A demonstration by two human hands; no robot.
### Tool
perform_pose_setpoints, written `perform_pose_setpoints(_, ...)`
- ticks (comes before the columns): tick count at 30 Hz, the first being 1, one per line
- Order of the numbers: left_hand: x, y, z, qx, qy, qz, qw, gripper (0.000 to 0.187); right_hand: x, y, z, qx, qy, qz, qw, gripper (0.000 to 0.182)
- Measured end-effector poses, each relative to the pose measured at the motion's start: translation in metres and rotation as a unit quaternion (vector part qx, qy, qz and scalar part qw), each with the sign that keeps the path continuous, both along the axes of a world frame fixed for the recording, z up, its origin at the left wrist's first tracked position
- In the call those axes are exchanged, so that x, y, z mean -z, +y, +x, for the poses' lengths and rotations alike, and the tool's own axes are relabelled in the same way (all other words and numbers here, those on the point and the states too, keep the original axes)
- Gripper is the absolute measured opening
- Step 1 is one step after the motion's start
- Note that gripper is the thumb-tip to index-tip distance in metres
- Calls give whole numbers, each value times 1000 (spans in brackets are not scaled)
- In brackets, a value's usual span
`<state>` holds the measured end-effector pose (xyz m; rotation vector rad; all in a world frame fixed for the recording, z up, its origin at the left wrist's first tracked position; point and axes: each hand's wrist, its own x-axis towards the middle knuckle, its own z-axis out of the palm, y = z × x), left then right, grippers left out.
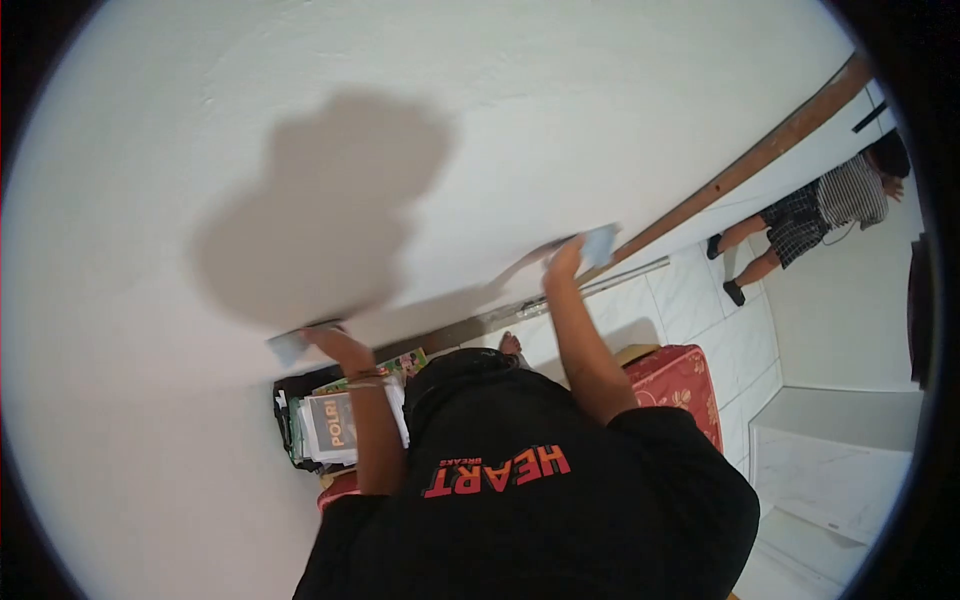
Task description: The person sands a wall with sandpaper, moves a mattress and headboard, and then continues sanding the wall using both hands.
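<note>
My left hand (335, 346) is closed on a flat pale-blue piece (289, 348) and holds it close to the white wall (520, 110), low on the left. A similar flat pale-blue piece (600, 243) is gripped in my right hand (565, 264), near a brown wooden strip (740, 175). Whether these pieces are cloth, paper or stiff sheet cannot be made out. Both arms reach forward, and my fingers are partly hidden. A broad shadow of my head and body falls on the wall.
Beneath my left arm, a black container (282, 430) holds books and papers. A red patterned cushioned seat (688, 385) is at my right. Another person (850, 195) stands on the white tile floor (690, 300), facing a wall at far right.
</note>
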<state>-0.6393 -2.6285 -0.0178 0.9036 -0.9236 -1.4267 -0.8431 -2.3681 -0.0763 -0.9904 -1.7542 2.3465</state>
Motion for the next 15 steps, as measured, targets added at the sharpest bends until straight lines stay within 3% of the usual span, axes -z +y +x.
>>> perform_pose_setpoints(1, 3, 3, 2, 10, -16, 65, 998, 69, 3, -20, 15, 52, 66, -87, 993, 55)
perform_pose_setpoints(2, 0, -7, 9, 9, -13, 61, 998, 69, -2, -17, 11, 51, 68, -91, 992, 55)
perform_pose_setpoints(4, -22, -39, 26, -27, -133, -38, 990, 66, -16, 17, -14, 37, 100, -140, 984, 52)
perform_pose_setpoints(5, -44, -58, 33, -38, -113, -73, 990, 64, 2, 42, -55, 25, 151, -134, 979, 53)
perform_pose_setpoints(6, -77, -69, 36, -49, -96, -108, 988, 62, -108, 42, -35, 41, 182, -78, 979, 55)
perform_pose_setpoints(8, -171, -32, 16, -58, -86, -180, 978, 58, -211, 37, -25, 78, 302, -62, 948, 57)
perform_pose_setpoints(10, -166, -47, 9, -67, -231, -166, 956, 52, -243, 17, -19, 13, 357, 5, 934, 57)
perform_pose_setpoints(11, -149, -43, -8, -133, -238, -305, 912, 49, -245, -7, -5, 4, 331, 131, 934, 58)
perform_pose_setpoints(12, -132, -27, -25, -195, -238, -438, 845, 47, -204, -27, -5, -55, 395, 270, 877, 56)
perform_pose_setpoints(13, -135, 5, -34, -215, -325, -501, 773, 47, -205, -60, 26, 26, 499, 447, 742, 55)
perform_pose_setpoints(14, -137, 28, -40, -231, -407, -555, 688, 50, -199, -67, 52, -115, 584, 491, 636, 55)
perform_pose_setpoints(15, -123, 28, -36, -234, -406, -554, 688, 50, -164, -79, 69, -197, 562, 569, 567, 54)
